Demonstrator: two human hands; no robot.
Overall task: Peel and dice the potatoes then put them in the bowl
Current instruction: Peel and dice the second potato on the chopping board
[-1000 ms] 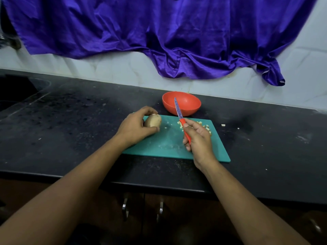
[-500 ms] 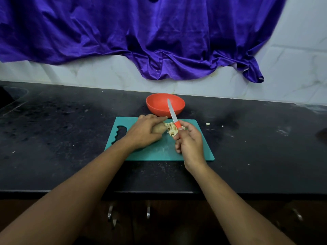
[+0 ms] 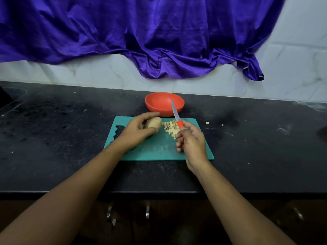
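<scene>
on the board [image 3: 155, 152] left hand [image 3: 136, 132] clasps potato [image 3: 154, 123]; right hand [image 3: 192, 143] grips knife [image 3: 176, 115] near right edge.

Left grip [image 3: 136, 132] is holding potato [image 3: 154, 123] down on teal cutting board [image 3: 155, 149]. Right grip [image 3: 192, 141] is holding knife [image 3: 177, 117] by its red handle, blade pointing up toward orange bowl [image 3: 159, 103]. Diced pile [image 3: 169, 128] is lying between potato and right grip. Board is sitting on black table [image 3: 53, 138], stray bits [image 3: 207, 122] lying right of it.

I count: tan oval potato [image 3: 153, 123], on its side on the teal plastic cutting board [image 3: 155, 149]; heap of pale potato dice [image 3: 170, 129] just beside it; round orange plastic bowl [image 3: 155, 107], upright behind the board.
</scene>
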